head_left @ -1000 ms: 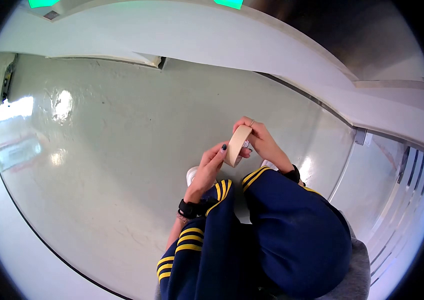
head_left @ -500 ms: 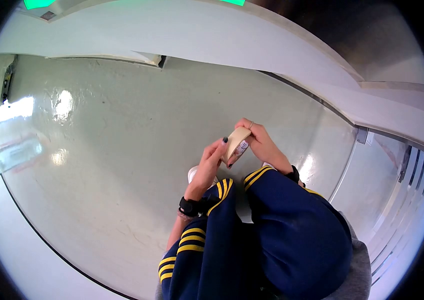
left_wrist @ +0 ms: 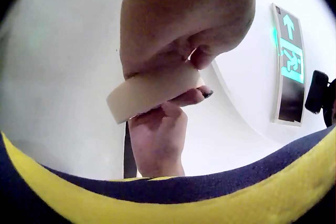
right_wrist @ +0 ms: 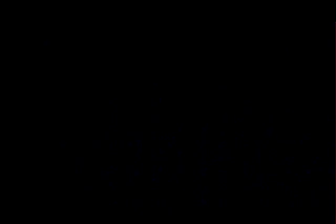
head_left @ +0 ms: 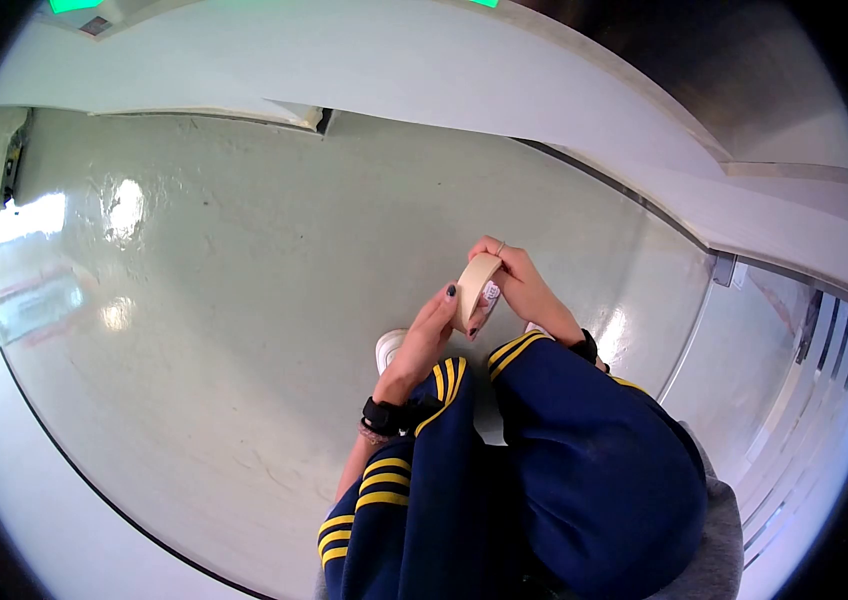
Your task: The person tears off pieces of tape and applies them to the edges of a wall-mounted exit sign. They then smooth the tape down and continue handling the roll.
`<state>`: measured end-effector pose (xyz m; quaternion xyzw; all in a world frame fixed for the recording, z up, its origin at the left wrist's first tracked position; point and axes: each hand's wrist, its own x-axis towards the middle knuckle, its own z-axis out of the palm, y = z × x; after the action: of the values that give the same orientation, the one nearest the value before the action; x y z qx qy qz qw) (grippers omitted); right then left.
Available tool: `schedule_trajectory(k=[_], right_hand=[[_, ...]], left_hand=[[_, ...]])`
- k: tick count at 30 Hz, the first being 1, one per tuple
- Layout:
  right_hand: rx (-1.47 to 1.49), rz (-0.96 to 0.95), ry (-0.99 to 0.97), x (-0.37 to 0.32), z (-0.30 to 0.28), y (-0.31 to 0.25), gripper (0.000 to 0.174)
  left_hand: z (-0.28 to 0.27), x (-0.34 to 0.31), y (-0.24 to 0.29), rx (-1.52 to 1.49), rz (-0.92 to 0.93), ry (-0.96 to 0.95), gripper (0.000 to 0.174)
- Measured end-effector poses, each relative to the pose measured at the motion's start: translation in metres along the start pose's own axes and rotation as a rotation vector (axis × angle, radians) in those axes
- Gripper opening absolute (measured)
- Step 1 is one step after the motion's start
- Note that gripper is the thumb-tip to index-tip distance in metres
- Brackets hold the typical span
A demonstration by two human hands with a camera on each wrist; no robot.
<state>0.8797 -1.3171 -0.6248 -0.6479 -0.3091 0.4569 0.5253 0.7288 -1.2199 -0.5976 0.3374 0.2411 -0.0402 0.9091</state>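
Observation:
A roll of beige tape (head_left: 475, 284) is held between both hands above the knees in the head view. The left hand (head_left: 424, 340) grips its near left side, thumb on the outer face. On its far right side the right hand (head_left: 519, 275), with a ring on one finger, grips the roll. A printed label shows inside the ring. In the left wrist view the tape roll (left_wrist: 155, 91) lies tilted below the left hand (left_wrist: 189, 19), with fingers of the right hand (left_wrist: 157, 140) beneath it. The right wrist view is black.
Below the hands are dark blue trousers (head_left: 594, 450) with yellow stripes and a white shoe (head_left: 389, 349). Around them spreads a glossy grey-green floor (head_left: 244, 260), bounded by a white wall (head_left: 394, 70). A green exit sign (left_wrist: 290, 61) shows in the left wrist view.
The tape roll has tilted and turned slightly between the fingers, and its inner label shows more than a second ago. The left thumb has shifted a little along the roll. Both hands still hold it.

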Motion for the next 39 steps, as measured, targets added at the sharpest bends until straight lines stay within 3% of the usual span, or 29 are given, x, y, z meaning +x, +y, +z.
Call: schedule_trajectory(k=[2,5,9,11,15,17,18,20,33,35,39], right_hand=[[-0.009,-0.001,-0.002,0.000,0.001,0.001,0.021],[0.028,0.009,-0.003,-0.002,0.005,0.001,0.020],[-0.049,-0.015,-0.034,-0.002,0.006,-0.001,0.019],[-0.065,-0.011,-0.050,-0.001,0.007,0.001,0.017],[0.032,0.003,-0.006,-0.001,0.005,0.010,0.018],[0.080,0.031,-0.005,-0.001,0.005,0.009,0.018],[0.066,0.031,-0.004,-0.001,0.004,0.007,0.017],[0.052,0.031,-0.001,-0.001,0.004,0.008,0.017],[-0.061,0.043,-0.080,-0.001,0.015,0.000,0.017],[-0.064,0.034,-0.059,-0.001,0.015,0.008,0.017],[-0.006,0.046,-0.044,0.000,0.010,0.012,0.016]], left_hand=[[-0.004,0.002,-0.006,0.077,0.003,0.202,0.045],[-0.015,0.004,-0.008,0.155,-0.026,0.239,0.045],[-0.008,-0.001,0.003,0.141,-0.005,0.188,0.045],[-0.004,-0.002,0.000,-0.012,-0.054,0.222,0.043],[-0.007,-0.002,-0.011,-0.069,-0.005,0.203,0.042],[-0.012,-0.002,-0.006,0.000,-0.024,-0.020,0.040],[-0.010,-0.002,-0.007,0.001,-0.023,-0.019,0.040],[-0.001,0.001,-0.008,0.019,-0.009,0.257,0.042],[-0.024,-0.003,-0.009,0.072,-0.025,0.237,0.047],[-0.014,-0.005,-0.001,-0.147,0.000,0.164,0.042],[-0.011,-0.002,-0.002,-0.028,-0.010,0.183,0.036]])
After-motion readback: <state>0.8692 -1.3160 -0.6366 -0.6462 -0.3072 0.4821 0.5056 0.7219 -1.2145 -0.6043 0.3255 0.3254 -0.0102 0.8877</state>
